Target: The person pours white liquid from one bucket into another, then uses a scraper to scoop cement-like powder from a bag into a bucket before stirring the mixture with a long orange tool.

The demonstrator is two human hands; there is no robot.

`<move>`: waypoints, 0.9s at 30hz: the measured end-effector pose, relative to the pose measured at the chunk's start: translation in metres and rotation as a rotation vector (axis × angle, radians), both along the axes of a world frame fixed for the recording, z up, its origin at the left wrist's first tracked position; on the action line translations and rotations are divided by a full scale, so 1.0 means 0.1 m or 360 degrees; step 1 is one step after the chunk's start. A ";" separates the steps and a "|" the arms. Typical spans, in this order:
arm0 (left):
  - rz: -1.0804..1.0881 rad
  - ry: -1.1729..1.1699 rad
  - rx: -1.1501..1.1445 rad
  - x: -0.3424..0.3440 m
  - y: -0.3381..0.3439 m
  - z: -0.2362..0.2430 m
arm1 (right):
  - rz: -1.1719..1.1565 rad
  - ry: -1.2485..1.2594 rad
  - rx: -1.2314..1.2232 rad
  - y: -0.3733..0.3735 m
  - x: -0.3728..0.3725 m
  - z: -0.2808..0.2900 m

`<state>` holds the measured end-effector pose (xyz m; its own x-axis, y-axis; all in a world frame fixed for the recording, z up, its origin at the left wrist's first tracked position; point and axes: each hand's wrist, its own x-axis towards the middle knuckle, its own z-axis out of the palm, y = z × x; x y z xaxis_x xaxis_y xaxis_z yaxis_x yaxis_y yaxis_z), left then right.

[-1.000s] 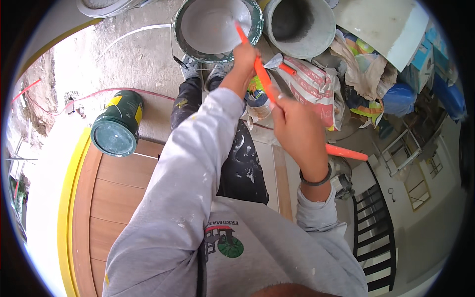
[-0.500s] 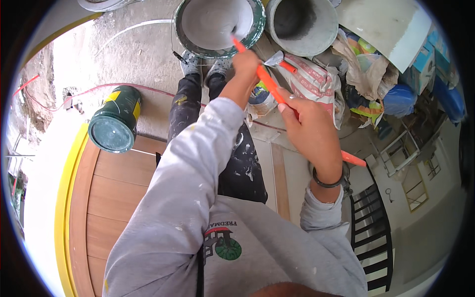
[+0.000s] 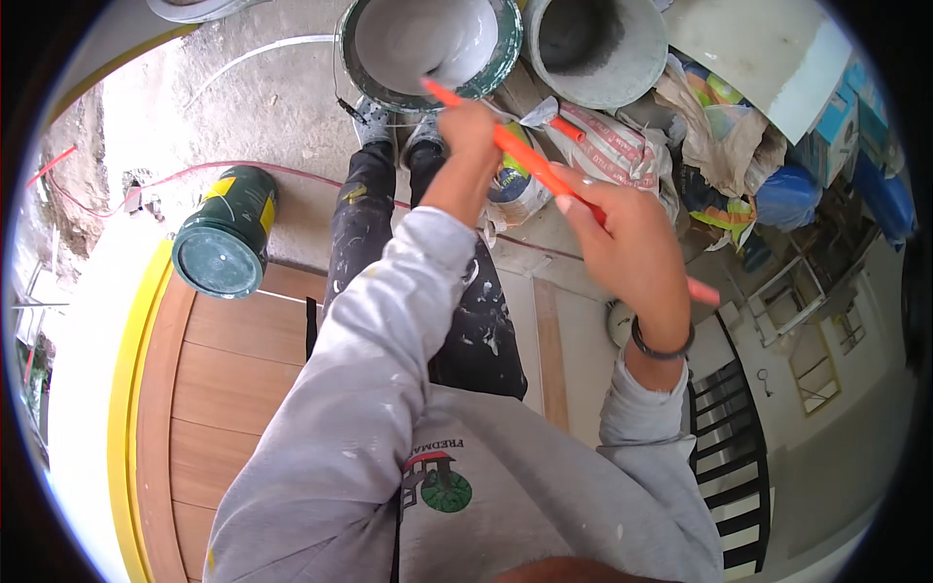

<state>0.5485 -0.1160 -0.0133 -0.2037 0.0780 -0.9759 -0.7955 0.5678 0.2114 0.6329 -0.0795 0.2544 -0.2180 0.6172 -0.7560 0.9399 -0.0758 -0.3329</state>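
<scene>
Both my hands are closed around a long orange stick [image 3: 530,158] held at a slant. My left hand [image 3: 468,130] grips it low, just beside the near rim of a green bucket [image 3: 511,60]. My right hand [image 3: 630,231] holds it higher up, and its far end sticks out past my right wrist. The stick's lower end dips into the whitish paint-like mix [image 3: 408,39] in the bucket, where a dark swirl shows. The submerged tip is hidden.
A grey-coated bucket [image 3: 637,73] stands right of the green one. Nearby lie a red-and-white sack [image 3: 622,146], a trowel-like tool with an orange handle [image 3: 566,128] and crumpled bags [image 3: 729,136]. A green pail [image 3: 219,257] lies left. A red hose [image 3: 301,173] crosses the floor.
The stick's lower end has shifted left in the mix, and my left hand has moved slightly left with it. My right hand has moved a little right and down.
</scene>
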 end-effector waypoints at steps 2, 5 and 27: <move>0.0174 0.0051 0.0188 -0.11 0.05 -0.03 | 0.0122 0.0079 0.0152 0.00 -0.05 -0.10; 0.0416 -0.0097 0.0439 -0.13 0.26 -0.05 | -0.0183 0.0055 0.0302 -0.08 -0.14 -0.23; 0.0157 -0.0010 0.0233 0.21 -0.13 0.16 | -0.0163 0.0047 -0.0103 -0.09 0.23 0.24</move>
